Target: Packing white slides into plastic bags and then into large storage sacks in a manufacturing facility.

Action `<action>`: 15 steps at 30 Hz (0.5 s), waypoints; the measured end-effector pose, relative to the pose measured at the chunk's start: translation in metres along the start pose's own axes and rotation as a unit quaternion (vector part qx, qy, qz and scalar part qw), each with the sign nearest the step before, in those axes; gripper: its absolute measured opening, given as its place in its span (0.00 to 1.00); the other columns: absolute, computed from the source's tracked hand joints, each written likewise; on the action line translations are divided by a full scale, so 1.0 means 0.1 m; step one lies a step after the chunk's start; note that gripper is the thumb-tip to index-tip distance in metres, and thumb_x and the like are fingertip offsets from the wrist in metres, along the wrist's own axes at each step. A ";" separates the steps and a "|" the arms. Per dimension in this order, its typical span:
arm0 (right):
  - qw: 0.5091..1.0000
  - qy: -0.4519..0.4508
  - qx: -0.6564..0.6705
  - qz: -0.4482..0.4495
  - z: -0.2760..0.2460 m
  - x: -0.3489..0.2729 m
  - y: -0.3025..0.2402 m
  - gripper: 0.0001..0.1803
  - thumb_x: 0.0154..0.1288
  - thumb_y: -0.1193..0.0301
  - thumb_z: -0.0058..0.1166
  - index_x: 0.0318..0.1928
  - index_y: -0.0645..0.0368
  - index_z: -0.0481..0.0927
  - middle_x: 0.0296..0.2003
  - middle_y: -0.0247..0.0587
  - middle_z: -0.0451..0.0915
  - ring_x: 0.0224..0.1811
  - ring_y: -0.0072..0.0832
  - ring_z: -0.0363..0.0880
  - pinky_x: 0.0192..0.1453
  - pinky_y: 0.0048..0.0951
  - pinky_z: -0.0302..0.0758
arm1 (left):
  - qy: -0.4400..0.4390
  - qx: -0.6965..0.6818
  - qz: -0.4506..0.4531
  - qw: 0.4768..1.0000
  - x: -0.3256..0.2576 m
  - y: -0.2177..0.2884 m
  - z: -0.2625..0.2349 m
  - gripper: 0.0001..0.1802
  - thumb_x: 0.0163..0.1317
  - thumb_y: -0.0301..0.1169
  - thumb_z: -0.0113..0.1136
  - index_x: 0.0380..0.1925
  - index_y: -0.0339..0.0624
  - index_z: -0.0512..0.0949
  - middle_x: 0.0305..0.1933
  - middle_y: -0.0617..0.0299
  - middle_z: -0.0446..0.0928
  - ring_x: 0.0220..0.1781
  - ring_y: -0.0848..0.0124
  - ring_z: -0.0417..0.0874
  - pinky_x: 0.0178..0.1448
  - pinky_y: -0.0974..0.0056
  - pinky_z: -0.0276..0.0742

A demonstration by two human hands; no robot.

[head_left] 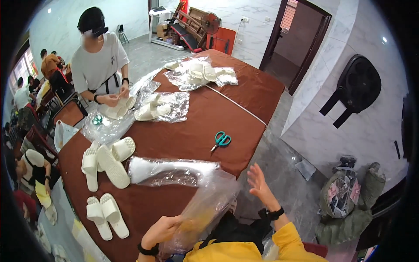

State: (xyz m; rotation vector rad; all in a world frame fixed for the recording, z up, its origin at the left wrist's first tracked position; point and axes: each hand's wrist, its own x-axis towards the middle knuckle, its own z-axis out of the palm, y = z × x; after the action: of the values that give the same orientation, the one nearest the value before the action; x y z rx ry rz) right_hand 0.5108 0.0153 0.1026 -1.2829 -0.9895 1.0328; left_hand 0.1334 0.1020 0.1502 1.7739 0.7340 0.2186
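My left hand (166, 228) is closed on the edge of a clear plastic bag (208, 196), which hangs over the near table edge in front of my yellow top. My right hand (260, 187) is raised to the right of the bag, fingers apart and holding nothing. Beyond the bag, more clear plastic wrap (170, 168) lies crumpled on the brown cloth. To the left rest a pair of white slippers (107, 215) and, behind it, several overlapping white slippers (114, 162). Teal-handled scissors (222, 139) lie toward the table's right side.
Across the brown-covered table (218, 109), a person in a white shirt (100, 61) handles white slippers over plastic. Bagged slippers (203, 72) and a thin white strip (235, 104) lie at the far end. Stuffed sacks (345, 218) stand on the floor at right.
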 end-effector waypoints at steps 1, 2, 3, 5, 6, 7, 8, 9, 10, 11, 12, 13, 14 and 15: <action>0.997 -0.020 0.050 0.048 -0.19 0.02 0.16 0.62 0.52 0.49 0.70 0.76 0.50 0.40 0.74 0.48 0.47 0.77 0.42 0.47 0.76 0.46 0.51 | 0.013 0.006 -0.023 1.000 0.11 0.07 -0.03 0.19 0.63 0.24 0.51 0.54 0.48 0.78 0.26 0.44 0.72 0.25 0.59 0.76 0.34 0.63 0.73; 0.997 -0.027 0.054 0.046 -0.33 0.03 0.30 0.62 0.52 0.49 0.70 0.76 0.50 0.40 0.74 0.48 0.47 0.77 0.42 0.47 0.76 0.46 0.51 | 0.027 0.011 -0.047 0.998 0.23 0.14 -0.05 0.20 0.64 0.23 0.51 0.56 0.48 0.77 0.24 0.47 0.69 0.22 0.68 0.72 0.33 0.66 0.72; 0.986 -0.049 0.117 0.113 -0.49 0.05 0.42 0.63 0.53 0.46 0.68 0.76 0.50 0.38 0.74 0.48 0.47 0.77 0.42 0.46 0.77 0.46 0.50 | 0.030 -0.013 -0.041 0.999 0.38 0.25 -0.04 0.22 0.64 0.22 0.51 0.58 0.48 0.76 0.24 0.54 0.66 0.23 0.76 0.63 0.32 0.71 0.68; 0.964 -0.080 0.180 0.180 -0.83 0.24 0.54 0.64 0.53 0.43 0.66 0.76 0.50 0.37 0.75 0.48 0.46 0.77 0.42 0.45 0.77 0.46 0.49 | 0.053 -0.035 -0.024 0.998 0.75 0.41 0.01 0.21 0.65 0.22 0.50 0.58 0.47 0.76 0.24 0.55 0.68 0.24 0.76 0.64 0.32 0.72 0.68; 0.956 -0.140 0.166 0.196 -0.89 0.30 0.57 0.65 0.52 0.40 0.65 0.76 0.50 0.36 0.74 0.48 0.47 0.77 0.42 0.46 0.77 0.47 0.48 | 0.059 -0.056 -0.006 0.997 0.92 0.51 0.02 0.21 0.66 0.22 0.50 0.58 0.47 0.76 0.25 0.56 0.69 0.24 0.77 0.65 0.32 0.72 0.68; 0.945 -0.197 0.152 0.211 -0.96 0.37 0.58 0.67 0.50 0.37 0.64 0.76 0.50 0.34 0.74 0.49 0.47 0.77 0.42 0.47 0.77 0.47 0.47 | 0.049 -0.047 -0.023 0.997 1.12 0.71 0.00 0.20 0.67 0.21 0.49 0.58 0.43 0.76 0.32 0.56 0.78 0.30 0.80 0.71 0.36 0.73 0.70; 0.945 -0.192 0.159 0.211 -1.06 0.47 0.57 0.67 0.50 0.37 0.64 0.76 0.50 0.34 0.74 0.49 0.47 0.77 0.42 0.47 0.77 0.47 0.47 | 0.043 -0.043 -0.027 0.998 1.32 0.79 0.09 0.20 0.67 0.21 0.49 0.58 0.43 0.76 0.32 0.56 0.78 0.30 0.80 0.71 0.36 0.73 0.70; 0.939 -0.228 0.164 0.196 -1.05 0.62 0.49 0.68 0.49 0.35 0.63 0.76 0.50 0.34 0.74 0.50 0.49 0.76 0.42 0.48 0.78 0.46 0.46 | 0.078 -0.095 -0.021 0.992 1.49 0.84 0.14 0.20 0.67 0.21 0.49 0.58 0.40 0.76 0.39 0.58 0.80 0.34 0.80 0.74 0.39 0.74 0.72; 0.935 -0.261 0.162 0.178 -1.08 0.80 0.36 0.69 0.48 0.33 0.63 0.76 0.50 0.33 0.73 0.51 0.50 0.76 0.42 0.49 0.78 0.46 0.45 | 0.112 -0.150 -0.010 0.982 1.68 0.91 0.16 0.20 0.66 0.21 0.49 0.57 0.37 0.76 0.46 0.60 0.82 0.39 0.80 0.77 0.42 0.74 0.73; 0.928 -0.279 0.179 0.171 -1.07 0.97 0.13 0.70 0.47 0.33 0.63 0.76 0.53 0.33 0.72 0.52 0.53 0.76 0.42 0.50 0.78 0.45 0.44 | 0.108 -0.163 -0.037 0.980 1.84 1.01 0.16 0.19 0.67 0.20 0.47 0.57 0.31 0.75 0.55 0.59 0.80 0.48 0.76 0.80 0.49 0.71 0.76; 0.931 -0.270 0.181 0.167 -1.18 1.08 0.10 0.70 0.47 0.33 0.63 0.76 0.53 0.33 0.72 0.52 0.53 0.76 0.42 0.50 0.78 0.45 0.44 | 0.098 -0.160 -0.036 0.982 2.03 1.03 0.23 0.19 0.67 0.20 0.47 0.57 0.31 0.75 0.55 0.59 0.80 0.48 0.76 0.80 0.49 0.71 0.76; 0.937 -0.255 0.174 0.166 -1.31 1.18 0.09 0.71 0.47 0.32 0.63 0.76 0.54 0.33 0.73 0.51 0.52 0.76 0.41 0.48 0.78 0.44 0.43 | 0.128 -0.245 -0.039 0.960 2.23 1.01 0.32 0.19 0.68 0.23 0.47 0.58 0.29 0.73 0.54 0.54 0.80 0.44 0.72 0.82 0.47 0.68 0.78; 0.943 -0.239 0.166 0.164 -1.46 1.26 0.08 0.71 0.47 0.32 0.63 0.76 0.55 0.32 0.73 0.51 0.50 0.76 0.40 0.47 0.78 0.44 0.43 | 0.155 -0.329 -0.043 0.930 2.42 1.00 0.39 0.20 0.70 0.25 0.46 0.60 0.28 0.71 0.54 0.50 0.80 0.40 0.69 0.84 0.44 0.65 0.80; 0.945 -0.227 0.169 0.162 -1.59 1.31 0.09 0.71 0.47 0.32 0.63 0.76 0.55 0.32 0.73 0.51 0.50 0.76 0.40 0.47 0.78 0.44 0.43 | 0.134 -0.355 -0.025 0.925 2.59 1.04 0.41 0.21 0.70 0.25 0.46 0.60 0.26 0.69 0.56 0.46 0.77 0.47 0.60 0.85 0.50 0.55 0.83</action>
State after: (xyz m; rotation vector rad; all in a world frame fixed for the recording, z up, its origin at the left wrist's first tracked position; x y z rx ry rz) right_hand 0.6974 0.1020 0.0870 -0.9540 -0.8979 1.7290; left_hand 0.3953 0.2024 0.1763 1.0389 0.7663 0.6193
